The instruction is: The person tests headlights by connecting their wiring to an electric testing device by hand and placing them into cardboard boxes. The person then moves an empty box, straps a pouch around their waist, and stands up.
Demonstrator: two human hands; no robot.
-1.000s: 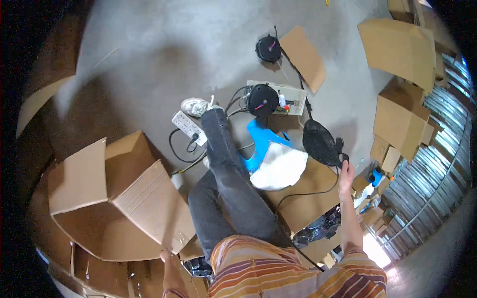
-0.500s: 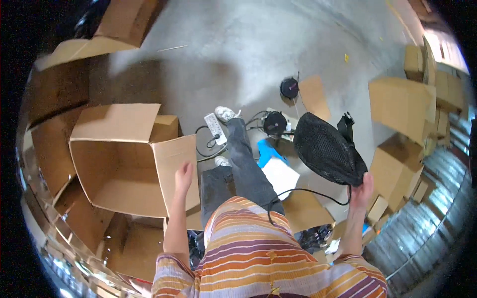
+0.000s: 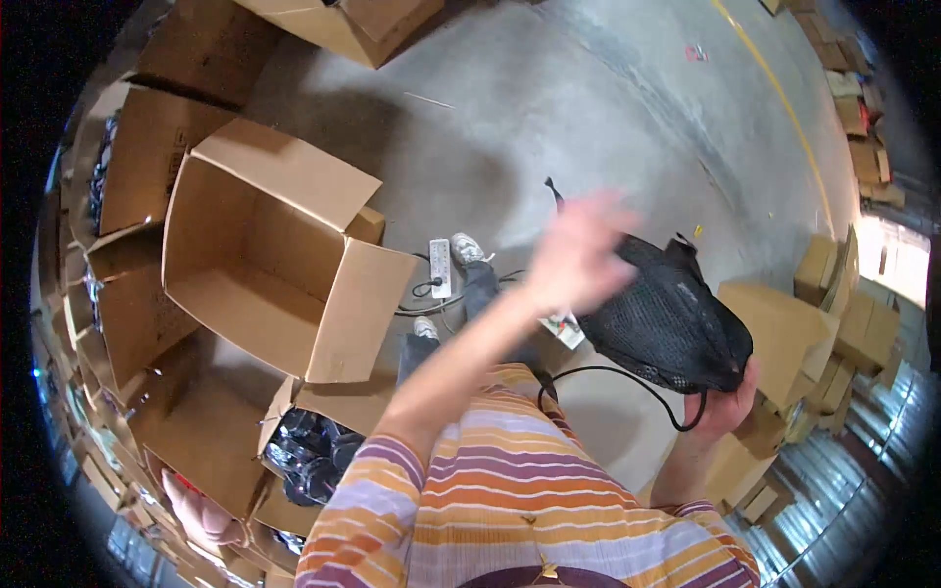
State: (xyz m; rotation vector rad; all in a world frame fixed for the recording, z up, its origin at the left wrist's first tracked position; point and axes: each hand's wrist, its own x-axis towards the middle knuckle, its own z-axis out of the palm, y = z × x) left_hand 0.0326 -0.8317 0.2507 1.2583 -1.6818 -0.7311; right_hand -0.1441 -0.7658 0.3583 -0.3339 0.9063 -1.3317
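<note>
- The right hand (image 3: 723, 407) is clamped on the lower edge of a black mesh fan guard (image 3: 662, 314), a round domed grille that it holds up at the right side of the view, tilted and well above the floor.
- A black cord (image 3: 608, 377) loops down from the guard and curves back up toward the right hand.
- The left hand (image 3: 578, 250) is blurred; its fingers are spread apart and hold nothing. It lies just beside the upper left edge of the guard, and whether it touches the mesh cannot be told.
- The left forearm crosses the middle of the view from a striped sleeve (image 3: 510, 490) in orange, purple and white.
- To the left stands a large empty cardboard box (image 3: 265, 255) with its flaps folded outward.
- Below that box, a smaller open carton (image 3: 309, 451) holds dark round parts wrapped in clear plastic.
- On the concrete floor (image 3: 608, 108) between the big box and the person's legs lies a white power strip (image 3: 440, 268) with dark cables trailing from it.
- The person's feet, in pale sneakers (image 3: 468, 248), rest near the power strip.
- More cardboard boxes (image 3: 774, 323) are stacked at the right, behind the guard, and others line the left rim of the view.
</note>
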